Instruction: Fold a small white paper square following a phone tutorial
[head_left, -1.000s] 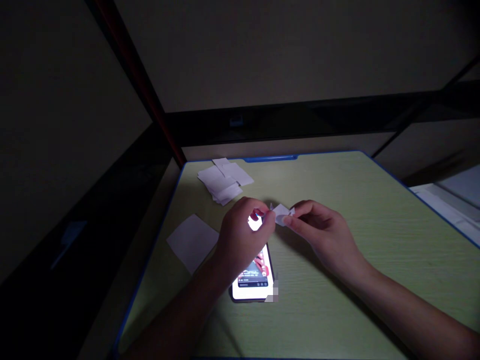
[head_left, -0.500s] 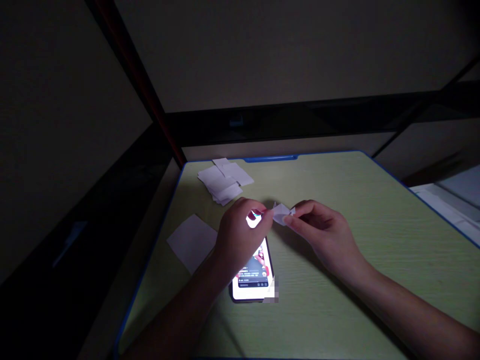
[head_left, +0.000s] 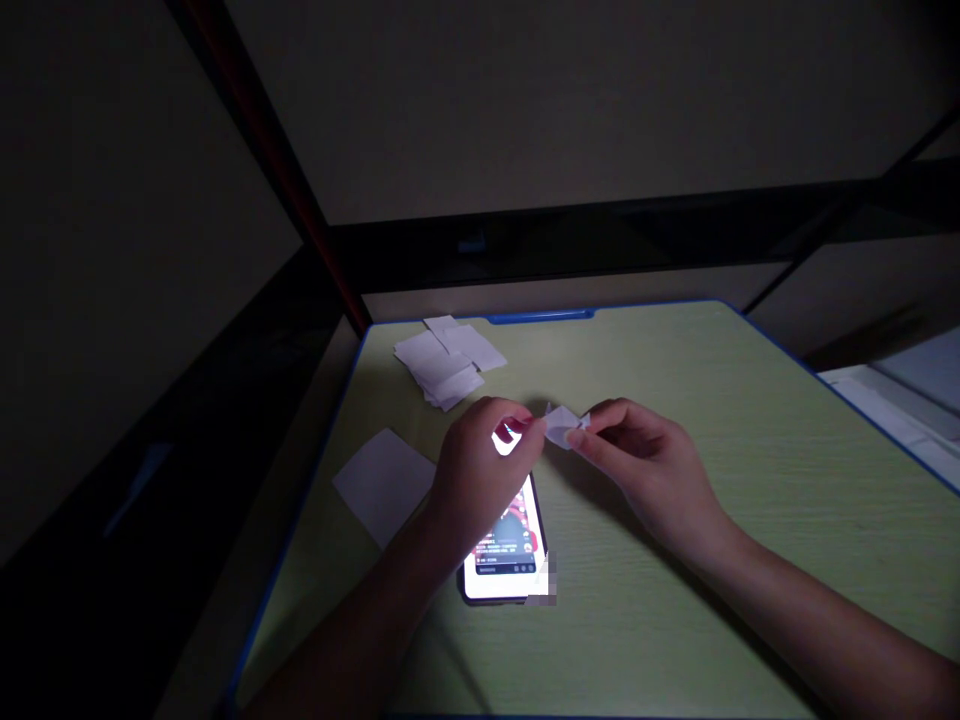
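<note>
A small folded piece of white paper (head_left: 561,425) is held up between my two hands, above the table. My left hand (head_left: 480,455) pinches its left end between thumb and fingers. At the right end, the thumb and fingertips of my right hand (head_left: 660,465) grip it. Pointed corners stick up at both ends of the paper; the finer folds are too dim to make out. Under my left hand lies a lit phone (head_left: 506,585), its upper part mostly covered by that hand.
A single square sheet of paper (head_left: 382,485) lies left of the phone, partly behind my left forearm. Farther back is a loose pile of paper squares (head_left: 442,362). The pale green table (head_left: 750,430) has a blue edge. White items (head_left: 892,400) stand beyond its right side.
The picture on the phone screen has changed. Both hands and the folded paper stay almost exactly where they were.
</note>
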